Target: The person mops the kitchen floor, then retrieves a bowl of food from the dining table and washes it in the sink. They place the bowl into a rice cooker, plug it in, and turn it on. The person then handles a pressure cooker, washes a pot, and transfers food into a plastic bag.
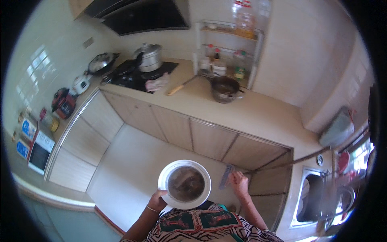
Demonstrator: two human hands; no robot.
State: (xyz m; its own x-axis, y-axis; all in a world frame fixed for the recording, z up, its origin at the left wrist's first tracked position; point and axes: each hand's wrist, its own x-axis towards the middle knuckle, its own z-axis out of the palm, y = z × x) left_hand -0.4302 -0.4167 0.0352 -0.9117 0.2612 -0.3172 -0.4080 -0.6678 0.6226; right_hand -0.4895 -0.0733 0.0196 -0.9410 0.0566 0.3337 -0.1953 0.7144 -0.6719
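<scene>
My left hand (157,201) grips the rim of a white bowl (184,205), with the thumb on top of the rim. Brownish broth with darker pieces (185,183) fills the bowl, which is held level in front of my body. To the right of the bowl is my right hand (239,181), its fingers curled; whether anything small is between them cannot be told. A blue and white patterned cloth or mat (225,177) lies low beside that hand, near the cabinets.
The counter (266,112) runs ahead, bearing a dark pot (224,89), a wooden-handled ladle (181,86) and a shelf rack (257,60). A pressure cooker (148,57) stands on the black gas stove (128,75). At right is a steel sink (313,196); a rice cooker (63,103) stands left.
</scene>
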